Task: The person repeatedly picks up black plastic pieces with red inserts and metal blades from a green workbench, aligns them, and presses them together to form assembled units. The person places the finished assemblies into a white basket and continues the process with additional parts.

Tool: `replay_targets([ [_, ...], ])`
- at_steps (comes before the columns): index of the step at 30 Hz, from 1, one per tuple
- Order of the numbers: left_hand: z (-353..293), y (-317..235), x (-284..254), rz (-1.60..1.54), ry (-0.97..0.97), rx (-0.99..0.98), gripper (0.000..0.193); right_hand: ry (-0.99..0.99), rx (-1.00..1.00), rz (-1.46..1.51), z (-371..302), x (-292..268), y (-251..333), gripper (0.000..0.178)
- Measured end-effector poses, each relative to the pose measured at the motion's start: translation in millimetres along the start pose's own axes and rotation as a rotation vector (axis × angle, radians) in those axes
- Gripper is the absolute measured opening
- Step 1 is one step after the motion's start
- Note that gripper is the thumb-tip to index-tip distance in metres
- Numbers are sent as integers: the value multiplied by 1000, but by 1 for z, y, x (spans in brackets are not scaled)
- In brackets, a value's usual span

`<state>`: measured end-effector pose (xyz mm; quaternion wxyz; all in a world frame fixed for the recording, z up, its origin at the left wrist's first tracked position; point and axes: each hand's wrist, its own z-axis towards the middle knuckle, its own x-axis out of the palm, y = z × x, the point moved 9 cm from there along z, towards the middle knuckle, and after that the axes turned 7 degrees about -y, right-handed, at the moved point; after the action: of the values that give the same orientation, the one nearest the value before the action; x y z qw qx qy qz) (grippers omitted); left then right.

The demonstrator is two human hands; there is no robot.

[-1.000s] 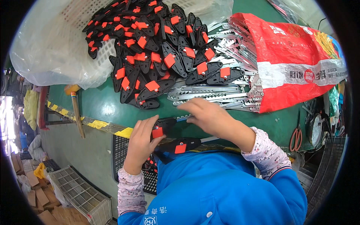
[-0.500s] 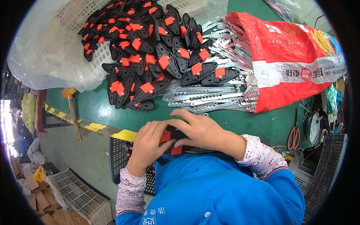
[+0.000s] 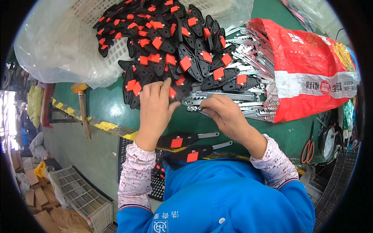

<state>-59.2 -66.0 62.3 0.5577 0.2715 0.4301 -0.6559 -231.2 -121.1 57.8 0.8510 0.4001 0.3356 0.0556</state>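
My left hand (image 3: 155, 108) is at the near edge of the pile of black plastic parts with red tabs (image 3: 155, 42). Its thumb and fingers close around one black part (image 3: 182, 90), smeared by motion. To the right, my right hand (image 3: 227, 116) pinches a toothed metal strip (image 3: 193, 104) at the near side of the strip heap. Close to my body, at the table's front edge, lie two black parts, a farther one (image 3: 186, 139) and a nearer one (image 3: 202, 149), each with a metal strip sticking out to the right.
A red woven sack (image 3: 303, 73) lies at the right with metal strips spilling out. Red-handled scissors (image 3: 308, 150) rest at the right edge. A mallet (image 3: 82, 106) stands at the left by the yellow-black taped edge (image 3: 105, 126). A plastic-lined basket (image 3: 74, 42) is behind.
Both hands have moved away from the table's front edge toward the piles and apart. Two black parts with strips are now uncovered at that edge. The view has shifted slightly.
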Motion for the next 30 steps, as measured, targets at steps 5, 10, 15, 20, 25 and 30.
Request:
replay_targets([
  [5, -29, -8, -6, -209, 19, 55, 41, -47, 225, 127, -8, -12, -18, 13],
  [10, -51, -8, -13, -229, -34, 129, 47, 130, 206, 173, -9, 4, -1, 15],
  [15, -47, -23, -18, -196, 33, 188, 52, 135, 117, 133, -12, 15, 13, 13],
  [20, -48, -21, -20, -230, 26, 136, 58, 102, 138, 22, -10, 2, 14, 13],
  [25, -48, -20, -21, -228, 43, 126, 63, 133, 131, -13, -12, 3, 16, 13],
  [30, -52, -21, -20, -234, 26, 110, 69, 160, 88, -89, -10, 10, 20, 16],
])
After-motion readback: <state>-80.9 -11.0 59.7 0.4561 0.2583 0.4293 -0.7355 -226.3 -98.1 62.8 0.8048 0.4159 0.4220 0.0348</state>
